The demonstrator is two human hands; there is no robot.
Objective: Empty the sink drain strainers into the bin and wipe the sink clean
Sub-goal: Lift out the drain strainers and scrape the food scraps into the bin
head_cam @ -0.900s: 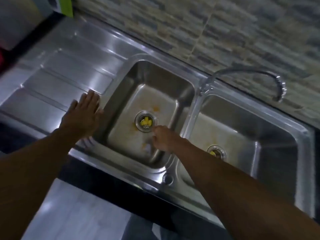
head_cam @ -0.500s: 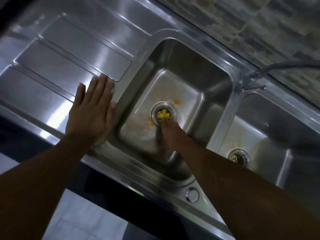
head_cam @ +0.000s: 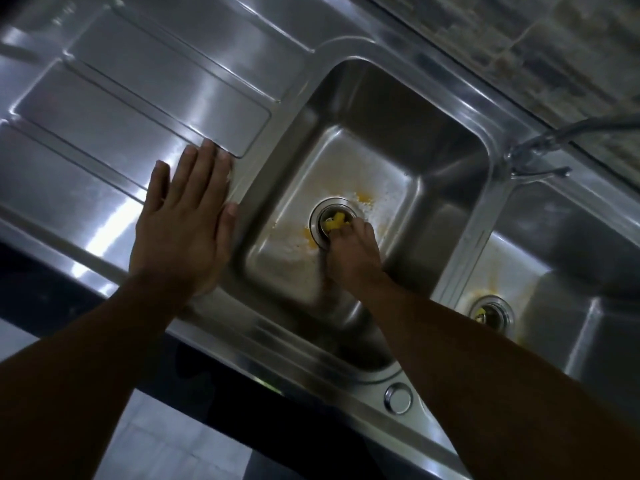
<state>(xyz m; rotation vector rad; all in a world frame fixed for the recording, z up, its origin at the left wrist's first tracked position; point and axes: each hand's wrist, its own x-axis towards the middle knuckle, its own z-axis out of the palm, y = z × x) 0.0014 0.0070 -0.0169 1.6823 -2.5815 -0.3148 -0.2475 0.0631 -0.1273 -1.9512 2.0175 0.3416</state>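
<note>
In the head view, a stainless double sink has a stained left basin (head_cam: 398,133) and a right basin (head_cam: 571,254). The left drain strainer (head_cam: 322,213) holds yellow food scraps (head_cam: 334,221), with yellow smears around it. My right hand (head_cam: 351,258) reaches down into the left basin, and its fingers curl onto the strainer's near edge beside the scraps. My left hand (head_cam: 183,226) lies flat, fingers straight, on the ribbed drainboard (head_cam: 138,109) at the basin's left rim. The right strainer (head_cam: 491,311) also holds scraps; my right forearm partly hides it.
A curved faucet (head_cam: 540,140) stands at the back between the basins, below a tiled wall (head_cam: 554,46). A round metal cap (head_cam: 398,398) sits on the sink's front rim. A dark counter edge and pale floor (head_cam: 156,445) lie below.
My right hand has moved forward across the left basin's floor onto the strainer. The view has moved closer and leftward. My left hand stays flat on the drainboard.
</note>
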